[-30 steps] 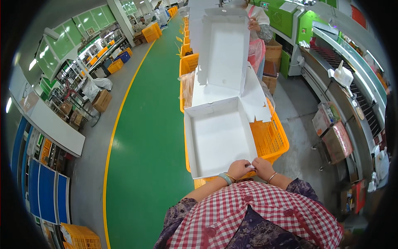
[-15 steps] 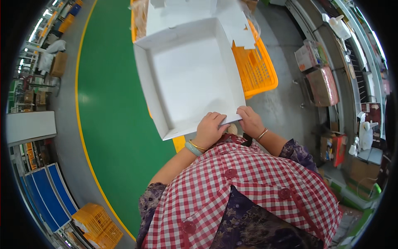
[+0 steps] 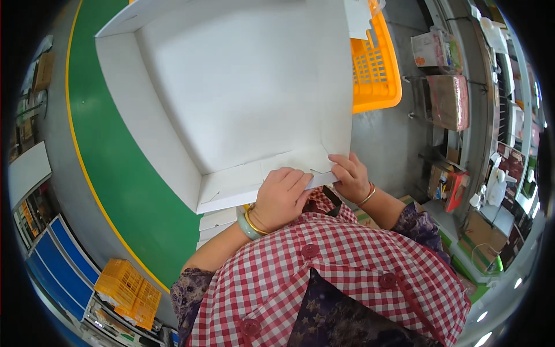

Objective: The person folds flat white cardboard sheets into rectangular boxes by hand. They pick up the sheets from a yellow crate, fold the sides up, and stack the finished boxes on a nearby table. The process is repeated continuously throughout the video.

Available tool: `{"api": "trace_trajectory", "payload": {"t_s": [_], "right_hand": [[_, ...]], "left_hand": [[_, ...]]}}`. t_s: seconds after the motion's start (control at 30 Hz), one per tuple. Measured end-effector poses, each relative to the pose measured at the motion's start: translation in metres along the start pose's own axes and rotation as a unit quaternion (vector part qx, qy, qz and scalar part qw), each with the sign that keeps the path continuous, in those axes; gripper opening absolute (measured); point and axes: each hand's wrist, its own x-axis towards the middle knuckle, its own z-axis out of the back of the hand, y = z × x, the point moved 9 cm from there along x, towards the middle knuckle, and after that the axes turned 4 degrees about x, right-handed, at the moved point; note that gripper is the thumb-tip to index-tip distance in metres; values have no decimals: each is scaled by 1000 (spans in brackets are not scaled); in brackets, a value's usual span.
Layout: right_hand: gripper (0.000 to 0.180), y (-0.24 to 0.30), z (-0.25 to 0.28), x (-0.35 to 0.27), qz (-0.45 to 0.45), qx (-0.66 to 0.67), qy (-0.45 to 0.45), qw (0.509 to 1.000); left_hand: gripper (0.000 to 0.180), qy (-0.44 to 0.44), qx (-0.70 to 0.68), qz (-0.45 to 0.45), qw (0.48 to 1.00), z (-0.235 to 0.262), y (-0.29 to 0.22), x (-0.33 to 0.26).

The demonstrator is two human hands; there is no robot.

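Observation:
A large white cardboard box (image 3: pixel 248 75), open toward me, fills the upper middle of the view, tilted up close to my body. Along its near wall my left hand (image 3: pixel 281 196) is closed, fingers folded over the top edge and thumb outside. At the near right corner my right hand (image 3: pixel 350 178) grips the same wall, fingertips bent over the rim. Slits and fold lines show on the inside of that near wall. The box's far edge runs out of the picture at the top.
Behind the box on the right stands an orange plastic basket (image 3: pixel 376 69). White flat pieces (image 3: pixel 217 222) lie below the box's near left corner. A bench with wrapped cartons (image 3: pixel 448 101) runs along the right. Orange crates (image 3: pixel 128 295) sit at lower left, beyond the green walkway (image 3: pixel 115 150).
The box has come nearer and tilted up, so it looks much larger and covers more of the basket. Both hands keep hold of its near wall; the left has moved slightly left.

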Motion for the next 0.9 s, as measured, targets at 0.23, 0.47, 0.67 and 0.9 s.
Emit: {"api": "trace_trajectory", "payload": {"t_s": [0.23, 0.47, 0.67, 0.9], "right_hand": [[30, 0, -2, 0, 20, -3, -20, 1000], [28, -1, 4, -1, 9, 29, -22, 999], [23, 1, 3, -4, 41, 21, 12, 999], [23, -2, 4, -1, 17, 8, 32, 999]], "left_hand": [[34, 6, 10, -8, 1000, -9, 4, -2], [36, -4, 54, -75, 996, -10, -3, -2], [37, -3, 53, -93, 994, -12, -5, -5], [36, 39, 33, -48, 998, -18, -1, 0]]}}
